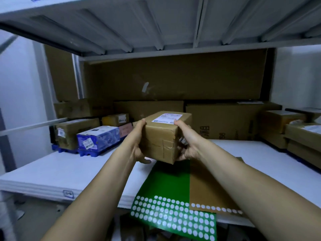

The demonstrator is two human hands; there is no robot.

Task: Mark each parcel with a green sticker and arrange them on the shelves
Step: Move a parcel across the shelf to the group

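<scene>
Left hand (pixel 136 145), right hand (pixel 189 145), one parcel (pixel 160 136)

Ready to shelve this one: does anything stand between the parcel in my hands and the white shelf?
Yes, straight below: the green sticker sheet lies on the shelf under the parcel, which the left hand and right hand grip. Bare shelf to its left and right looks unobstructed; cartons line the back.
</scene>
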